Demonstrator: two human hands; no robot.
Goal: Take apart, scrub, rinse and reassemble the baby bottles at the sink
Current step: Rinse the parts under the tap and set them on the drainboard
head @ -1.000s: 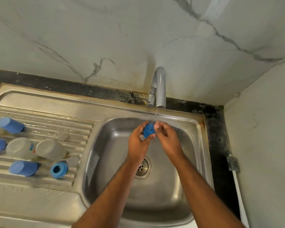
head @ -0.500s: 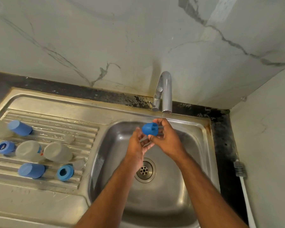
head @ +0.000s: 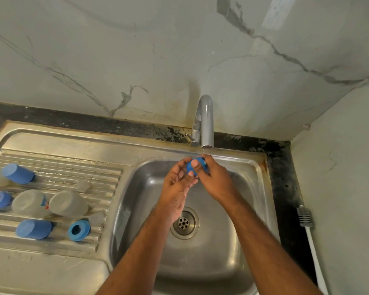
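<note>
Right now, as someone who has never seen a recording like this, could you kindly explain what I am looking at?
There is no machine here: a camera on a person's head looks down at their own two bare hands over a steel sink. The left hand and right hand together hold a small blue bottle part under the thin trickle from the tap. On the ribbed draining board to the left lie clear bottles and blue caps. A bottle brush lies on the right.
</note>
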